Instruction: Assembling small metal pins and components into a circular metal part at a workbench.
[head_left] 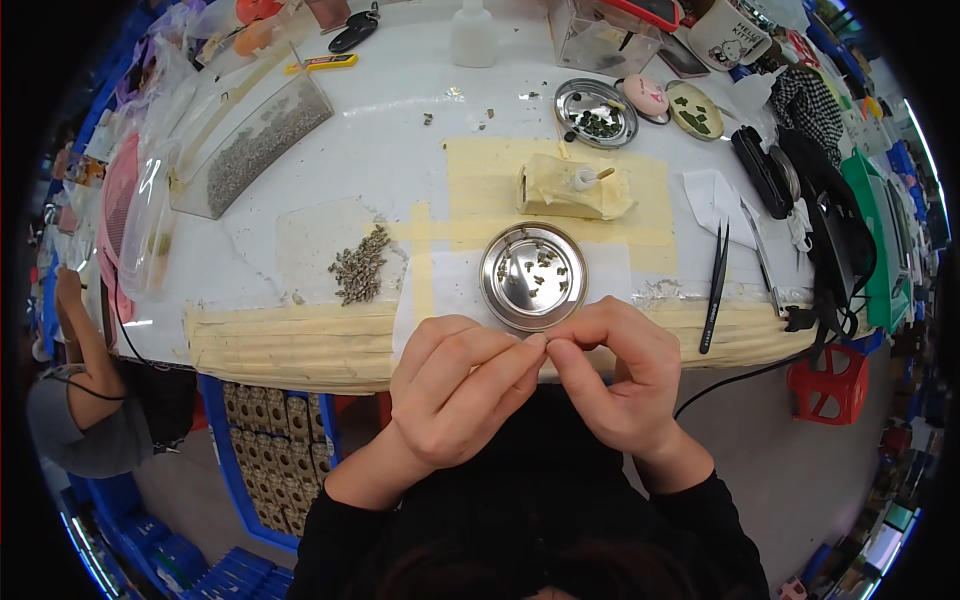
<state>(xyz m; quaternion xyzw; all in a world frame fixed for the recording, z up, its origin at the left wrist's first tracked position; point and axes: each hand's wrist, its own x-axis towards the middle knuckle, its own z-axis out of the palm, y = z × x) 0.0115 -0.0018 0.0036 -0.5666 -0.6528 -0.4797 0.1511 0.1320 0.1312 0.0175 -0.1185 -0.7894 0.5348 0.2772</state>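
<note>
My left hand (455,385) and my right hand (622,375) meet at the fingertips, just in front of a round metal dish (533,312). Both are closed in a pinch. Whatever sits between the fingertips is too small to make out. Several tiny brownish-green pieces (541,262) lie scattered inside the dish. To the left of it, a heap of small grey-brown parts (360,266) rests on the tabletop. Behind the dish stands a block wrapped in cream tape (572,188), with a small white pot and a thin stick on top.
Black tweezers (716,290) and a silver pair (762,255) lie at right. A clear box of grey granules (255,150) stands at far left. Behind are a dish of green pieces (597,113) and a white bottle (473,35). A red stool (830,385) and another person (85,410) flank the table.
</note>
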